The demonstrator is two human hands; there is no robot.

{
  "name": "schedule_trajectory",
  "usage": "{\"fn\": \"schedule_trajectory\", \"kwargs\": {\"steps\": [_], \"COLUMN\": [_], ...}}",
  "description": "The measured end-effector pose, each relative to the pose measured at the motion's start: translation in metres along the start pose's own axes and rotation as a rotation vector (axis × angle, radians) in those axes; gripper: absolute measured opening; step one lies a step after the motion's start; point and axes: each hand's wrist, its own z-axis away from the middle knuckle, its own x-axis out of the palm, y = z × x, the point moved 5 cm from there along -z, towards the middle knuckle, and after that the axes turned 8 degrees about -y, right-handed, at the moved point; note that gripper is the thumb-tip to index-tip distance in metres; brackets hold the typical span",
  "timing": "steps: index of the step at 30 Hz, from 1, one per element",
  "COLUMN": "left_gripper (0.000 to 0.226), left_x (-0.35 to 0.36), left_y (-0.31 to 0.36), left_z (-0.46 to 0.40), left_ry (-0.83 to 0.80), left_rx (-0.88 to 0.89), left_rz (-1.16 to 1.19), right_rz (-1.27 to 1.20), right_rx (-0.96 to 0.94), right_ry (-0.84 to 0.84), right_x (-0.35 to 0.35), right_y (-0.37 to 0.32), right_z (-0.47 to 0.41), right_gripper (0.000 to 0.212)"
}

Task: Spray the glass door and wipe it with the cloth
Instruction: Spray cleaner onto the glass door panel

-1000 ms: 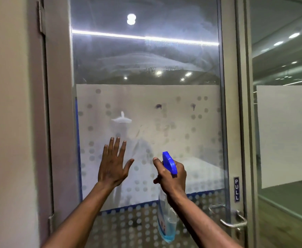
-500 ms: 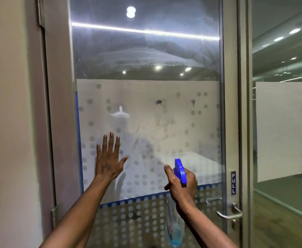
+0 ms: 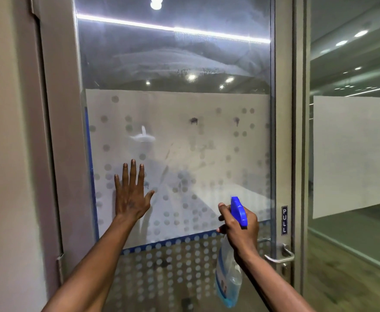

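Frosted, dotted film covers the middle of the glass door [image 3: 207, 154], against which the left hand [image 3: 130, 197] is pressed flat, fingers spread, nothing held. A spray bottle [image 3: 228, 275] with a blue trigger head is gripped by the right hand [image 3: 240, 226], just before the glass, near the door handle [image 3: 279, 257]. No cloth is seen.

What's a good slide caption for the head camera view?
Left hand flat on frosted glass door; right hand aims blue spray bottle.
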Motion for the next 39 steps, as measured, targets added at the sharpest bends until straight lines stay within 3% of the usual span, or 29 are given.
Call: {"fn": "schedule_trajectory", "kwargs": {"steps": [9, 20, 24, 29, 32, 38, 39], "left_gripper": [0.093, 0.054, 0.067, 0.091, 0.090, 0.050, 0.052], "left_x": [0.027, 0.049, 0.047, 0.056, 0.053, 0.031, 0.034], "left_y": [0.030, 0.153, 0.199, 0.259, 0.293, 0.349, 0.357], "left_z": [0.039, 0.173, 0.197, 0.215, 0.230, 0.264, 0.270], "left_ry": [-0.018, -0.264, -0.395, -0.574, -0.576, -0.433, -0.421], "left_rx": [0.004, -0.073, -0.147, -0.179, -0.237, -0.304, -0.342], "left_rz": [0.226, 1.040, 1.241, 1.457, 1.461, 1.552, 1.601], "right_rz": [-0.022, -0.185, -0.179, -0.200, -0.188, -0.138, -0.127], "right_rx": [-0.013, 0.084, 0.083, 0.116, 0.093, 0.128, 0.136], "right_ry": [-0.155, -0.170, -0.181, -0.155, -0.149, -0.185, -0.208], "right_x": [0.019, -0.016, -0.037, -0.075, -0.101, -0.156, -0.164], "right_y": [0.014, 0.005, -0.008, -0.019, -0.025, -0.038, -0.040], "right_z": [0.022, 0.037, 0.044, 0.053, 0.059, 0.075, 0.079], "right_gripper": [0.019, 0.024, 0.009, 0.007, 0.002, 0.019, 0.025]}}
